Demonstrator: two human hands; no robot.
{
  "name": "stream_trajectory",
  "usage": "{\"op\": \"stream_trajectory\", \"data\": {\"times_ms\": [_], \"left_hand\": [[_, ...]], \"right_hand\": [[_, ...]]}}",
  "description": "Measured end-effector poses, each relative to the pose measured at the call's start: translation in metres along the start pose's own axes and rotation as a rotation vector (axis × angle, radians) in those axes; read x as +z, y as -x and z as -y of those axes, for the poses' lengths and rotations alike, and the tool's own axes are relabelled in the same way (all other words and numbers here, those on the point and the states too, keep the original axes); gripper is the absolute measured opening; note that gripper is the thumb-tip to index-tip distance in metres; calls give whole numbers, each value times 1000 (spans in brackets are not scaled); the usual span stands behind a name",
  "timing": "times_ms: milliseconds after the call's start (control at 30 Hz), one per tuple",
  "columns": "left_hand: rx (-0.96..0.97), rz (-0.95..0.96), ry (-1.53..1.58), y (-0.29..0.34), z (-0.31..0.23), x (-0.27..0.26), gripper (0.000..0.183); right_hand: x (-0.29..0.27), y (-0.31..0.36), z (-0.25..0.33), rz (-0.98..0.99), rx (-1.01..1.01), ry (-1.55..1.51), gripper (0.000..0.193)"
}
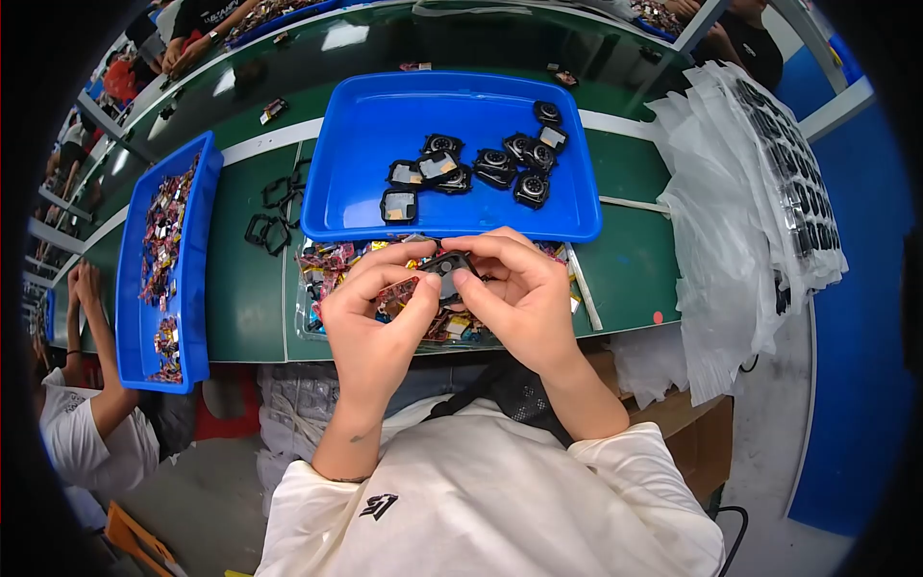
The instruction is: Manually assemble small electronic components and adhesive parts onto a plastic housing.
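Observation:
Both hands meet over the near table edge around a small black watch housing (448, 265). My left hand (373, 313) pinches its left side with thumb and fingers. My right hand (524, 298) grips the other side, its thumb pressed on the housing's face. A small reddish circuit board (395, 296) shows between my left thumb and fingers; whether that hand holds it or it lies behind, I cannot tell. Below the hands is a clear tray (310, 322) of circuit boards and small batteries. Just beyond, a blue tray (361, 120) contains several black watch housings (495, 165).
Black frames (267, 231) lie left of the blue tray. A narrower blue bin (195, 288) of circuit boards stands farther left, near another person's hands (85, 281). Stacked plastic sheets (716, 212) with black parts hang at right. A green conveyor (404, 48) runs behind.

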State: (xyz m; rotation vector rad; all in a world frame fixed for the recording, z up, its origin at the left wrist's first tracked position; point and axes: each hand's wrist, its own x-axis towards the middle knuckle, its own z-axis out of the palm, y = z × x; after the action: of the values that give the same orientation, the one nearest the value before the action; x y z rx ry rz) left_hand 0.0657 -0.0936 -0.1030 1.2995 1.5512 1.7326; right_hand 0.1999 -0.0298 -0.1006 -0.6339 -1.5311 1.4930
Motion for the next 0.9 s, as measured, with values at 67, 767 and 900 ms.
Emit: {"op": "stream_trajectory", "data": {"times_ms": [67,767,900], "left_hand": [[-2,5,18,-1,-2,0,5],[26,-58,-160,6,-17,2,8],[66,-37,-112,5,-16,2,8]], "right_hand": [[0,0,1,0,30,-3,25],[-1,4,-3,24,-145,94,19],[3,5,-1,-63,-66,-42,14]]}}
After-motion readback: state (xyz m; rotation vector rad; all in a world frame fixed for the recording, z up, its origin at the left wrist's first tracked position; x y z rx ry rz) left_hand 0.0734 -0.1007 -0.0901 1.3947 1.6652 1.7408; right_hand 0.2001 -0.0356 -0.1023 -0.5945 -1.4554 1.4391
